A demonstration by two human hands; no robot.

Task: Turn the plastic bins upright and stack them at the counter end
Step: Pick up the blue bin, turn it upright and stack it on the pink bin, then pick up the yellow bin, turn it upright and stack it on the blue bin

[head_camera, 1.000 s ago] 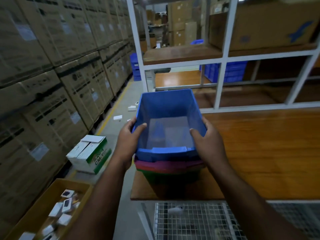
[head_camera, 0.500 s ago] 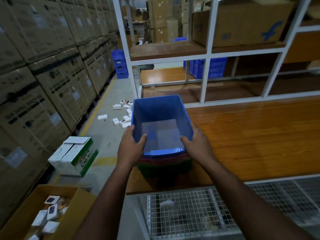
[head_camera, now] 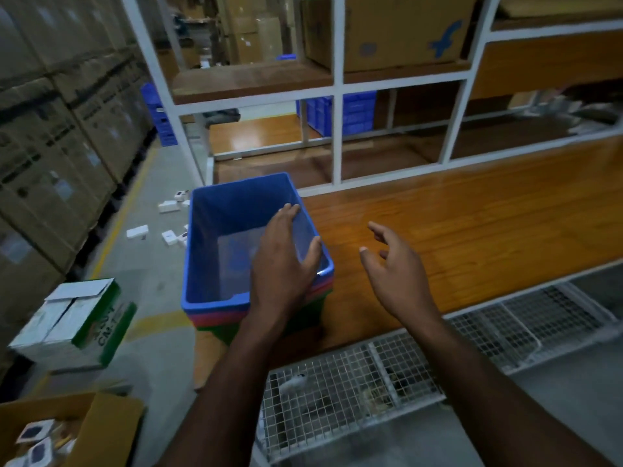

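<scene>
An upright blue bin (head_camera: 215,237) sits nested on top of a red bin (head_camera: 215,317) and a green bin (head_camera: 303,320). The stack stands at the left end of the wooden counter (head_camera: 472,230). My left hand (head_camera: 283,261) lies flat over the blue bin's right wall, fingers spread, thumb across the rim; it hides part of that wall. My right hand (head_camera: 394,267) hovers open above the bare counter just right of the stack, touching nothing.
A white shelf frame (head_camera: 337,129) rises behind the counter, with blue crates (head_camera: 357,109) beyond it. Wire mesh (head_camera: 371,382) hangs below the counter's front edge. Stacked cartons (head_camera: 50,146) line the left aisle. A white-green carton (head_camera: 77,318), an open cardboard box (head_camera: 101,426) and small white boxes (head_camera: 136,230) lie on the floor.
Both hands have let go of the blue bin's near corners. My left hand moved across to its right wall, my right hand swung out over the counter. The view turned right.
</scene>
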